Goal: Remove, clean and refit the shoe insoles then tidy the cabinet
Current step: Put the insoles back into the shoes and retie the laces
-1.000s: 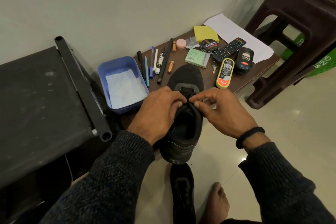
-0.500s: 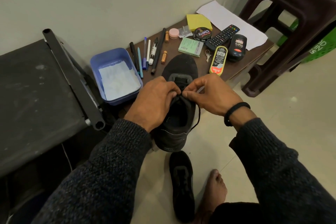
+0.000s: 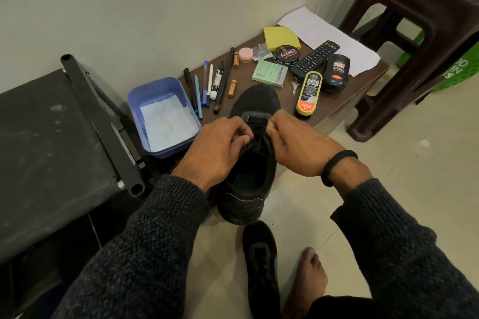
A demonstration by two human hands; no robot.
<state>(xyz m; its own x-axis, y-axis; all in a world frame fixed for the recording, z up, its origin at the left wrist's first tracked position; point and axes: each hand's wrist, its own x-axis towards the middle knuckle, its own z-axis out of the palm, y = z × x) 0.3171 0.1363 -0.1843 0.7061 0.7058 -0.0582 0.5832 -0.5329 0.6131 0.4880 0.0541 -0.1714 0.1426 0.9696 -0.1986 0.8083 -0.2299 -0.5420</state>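
Change: both hands have crept a little toward the toe since the earlier frames, fingertips now bunched at the far end of the lacing instead of at the tongue's top edge; the shoe has kept its place
Head view, hands: left hand (image 3: 220,147) and right hand (image 3: 298,142) meet over the throat of the black shoe (image 3: 248,163), fingers curled and pinching the laces or tongue; which of the two cannot be told
Head view, shoe position: it is propped with its toe on the front edge of the low brown cabinet top (image 3: 344,96) and its heel toward the person, just beside the blue tub (image 3: 155,90)
Key relation: the long axis runs straight away from the person; the opening lies just nearer than the fingertips, between the wrists, so either hand looks equally close for reaching inside
Shoe look: matte black, dark inside; whether an insole sits in it cannot be seen
Second shoe: black shoe on the floor (image 3: 261,261), beside a bare foot (image 3: 308,274)
Stage, judged: loosening the throat before pulling the insole
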